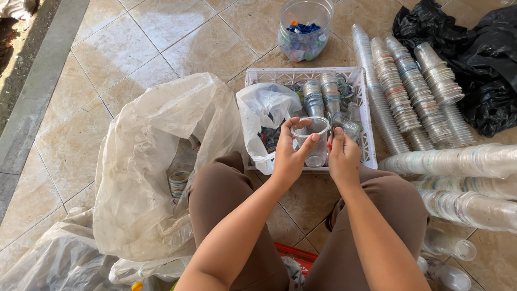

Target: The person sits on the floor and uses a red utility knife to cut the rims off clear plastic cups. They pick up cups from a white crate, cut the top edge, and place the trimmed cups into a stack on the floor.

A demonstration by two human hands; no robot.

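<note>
Clear plastic cup (313,141), over white crate (369,141) at twelve o'clock; left hand (291,153) grasps it, right hand (342,153) pinches its rim. Risk: thin wall buckling, cup slipping into crate.

Head camera looks steeply down, close over the lap.

**Bags, Tubs and Banded Cups on the Tiled Floor**

A large cloudy plastic sack (145,161) stood open at the left, a cup with a coloured label band (178,184) inside it. A small white bag (264,116) slumped in the white crate (362,116). A clear tub (305,28) of blue caps stood beyond it. Black bags (479,59) lay at the upper right, beside stacked cups with striped label bands (414,86)
</note>
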